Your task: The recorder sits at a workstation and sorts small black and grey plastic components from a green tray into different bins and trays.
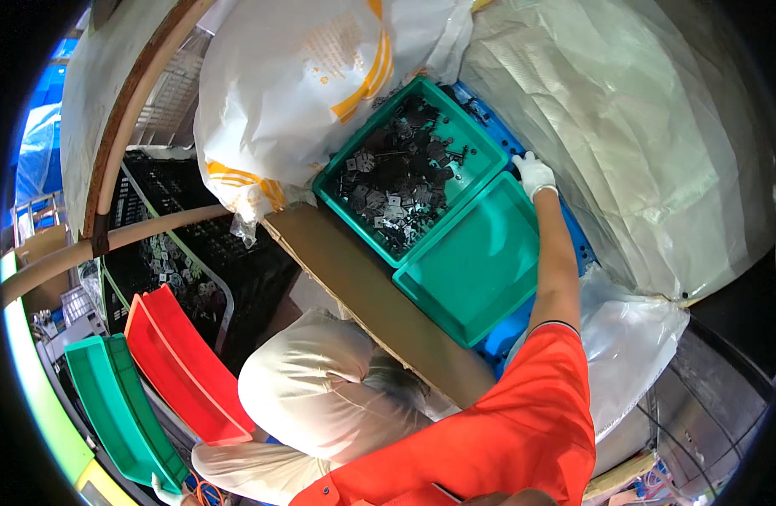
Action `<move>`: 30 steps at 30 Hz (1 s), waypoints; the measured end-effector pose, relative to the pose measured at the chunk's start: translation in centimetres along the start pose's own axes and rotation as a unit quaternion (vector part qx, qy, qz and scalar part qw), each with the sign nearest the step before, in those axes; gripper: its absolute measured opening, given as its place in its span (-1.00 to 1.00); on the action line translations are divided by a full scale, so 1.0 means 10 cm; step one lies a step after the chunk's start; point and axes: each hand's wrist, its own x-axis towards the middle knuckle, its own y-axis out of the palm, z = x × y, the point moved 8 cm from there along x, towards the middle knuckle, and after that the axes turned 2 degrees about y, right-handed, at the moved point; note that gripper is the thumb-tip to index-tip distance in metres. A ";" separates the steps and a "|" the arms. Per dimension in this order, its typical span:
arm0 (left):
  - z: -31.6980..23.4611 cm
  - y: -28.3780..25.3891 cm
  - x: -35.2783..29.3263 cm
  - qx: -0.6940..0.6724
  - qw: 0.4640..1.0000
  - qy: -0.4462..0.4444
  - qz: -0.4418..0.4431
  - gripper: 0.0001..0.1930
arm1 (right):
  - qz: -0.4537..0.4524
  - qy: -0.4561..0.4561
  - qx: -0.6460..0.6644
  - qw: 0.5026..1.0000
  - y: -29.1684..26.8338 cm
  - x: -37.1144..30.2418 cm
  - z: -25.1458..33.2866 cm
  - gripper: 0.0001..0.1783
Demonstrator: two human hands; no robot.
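My right hand (pixel 535 174), in a white glove, reaches to the far right corner where two green trays meet. Its fingers bend down beside the rims, near small black bits on a blue surface (pixel 583 244); whatever they pinch is hidden. The farther green tray (pixel 476 139) holds a heap of small black and metallic parts (pixel 400 173). Beside it, the nearer green tray (pixel 468 266) has a bare bottom. At the lower left, my gloved left hand (pixel 169 496), mostly cut off by the picture's edge, grips the near end of a long green bin (pixel 122 413).
A long red bin (pixel 185 371) lies next to the green one. Black crates (pixel 202 261) with small parts stand at left, behind a curved bar (pixel 152 236). White plastic bags (pixel 295 93) and a large pale sack (pixel 607 126) flank the trays. A cardboard panel (pixel 379 312) borders my legs.
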 end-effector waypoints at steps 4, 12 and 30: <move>-0.05 -0.10 -0.17 0.002 1.000 0.000 -0.016 -0.64 | -0.018 -0.040 0.010 0.999 0.08 0.02 -0.05 -0.55; -0.25 0.04 -0.79 -0.052 0.982 -0.022 0.182 -0.59 | -0.198 0.110 0.459 0.859 -0.34 -0.26 0.30 -0.38; -0.13 2.80 -3.68 -0.256 0.791 -0.132 0.540 -0.81 | -0.058 -0.271 0.842 0.462 -2.57 -4.28 2.60 -0.22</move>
